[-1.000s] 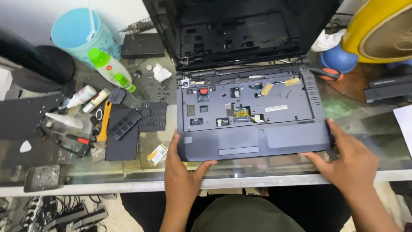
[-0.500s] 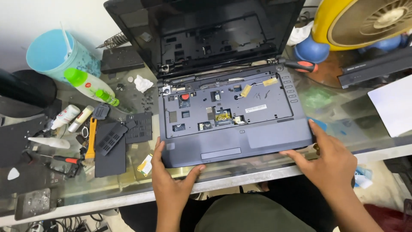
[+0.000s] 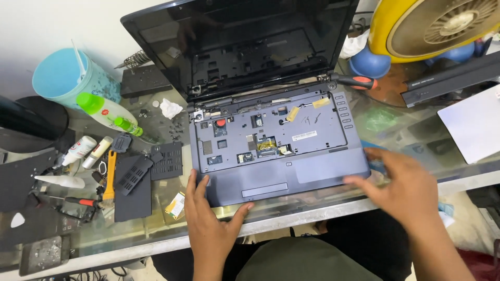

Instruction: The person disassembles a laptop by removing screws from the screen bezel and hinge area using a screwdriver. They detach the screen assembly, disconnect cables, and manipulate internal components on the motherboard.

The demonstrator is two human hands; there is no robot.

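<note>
An open blue-grey laptop [image 3: 271, 135] lies on the glass table with its keyboard removed, so the inner frame, small parts and cables show. Its dark screen [image 3: 245, 41] leans back. My left hand [image 3: 211, 224] grips the front left corner of the laptop base, thumb on the front edge by the touchpad. At the front right corner my right hand [image 3: 403, 187] is blurred, its fingertips touching or just off the base.
Left of the laptop lie black plastic covers [image 3: 138, 179], a yellow pry tool [image 3: 109, 174], small tubes, a green-capped bottle [image 3: 107, 114] and a light blue cup [image 3: 70, 78]. A red-handled screwdriver [image 3: 357, 81], a yellow fan [image 3: 432, 26] and white paper [image 3: 474, 127] sit at the right.
My view has shifted, so the laptop sits further left in the frame. My right hand has slid rightward off the front right corner. My left hand keeps its hold.
</note>
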